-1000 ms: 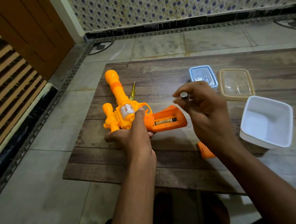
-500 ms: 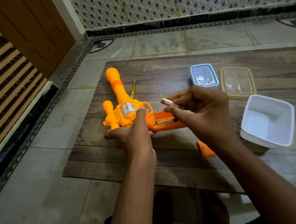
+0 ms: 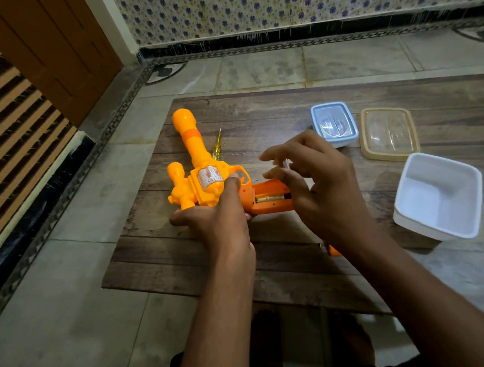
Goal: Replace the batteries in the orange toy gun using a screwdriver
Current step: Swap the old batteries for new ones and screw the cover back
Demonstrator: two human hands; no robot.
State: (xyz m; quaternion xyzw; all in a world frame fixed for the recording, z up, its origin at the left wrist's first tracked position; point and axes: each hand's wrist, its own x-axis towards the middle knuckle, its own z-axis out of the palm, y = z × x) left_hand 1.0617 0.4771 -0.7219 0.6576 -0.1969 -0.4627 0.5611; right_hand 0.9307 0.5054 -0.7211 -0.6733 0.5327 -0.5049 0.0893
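Observation:
The orange toy gun lies on a wooden board, barrel pointing away. My left hand grips its body at the trigger guard. The open battery compartment in the handle holds one battery. My right hand hovers over the handle and pinches a second battery, mostly hidden between thumb and fingers. A yellow screwdriver lies beside the barrel. The orange compartment cover peeks out from under my right wrist.
A blue-rimmed lid and a tan-rimmed lid lie at the board's far right. A white square tub stands near my right hand. Around the board is tiled floor, with a wall behind and a door at the left.
My right hand has lowered from above the board to the gun's handle, turning the battery from upright to lying along the compartment. My left hand and the gun have stayed put.

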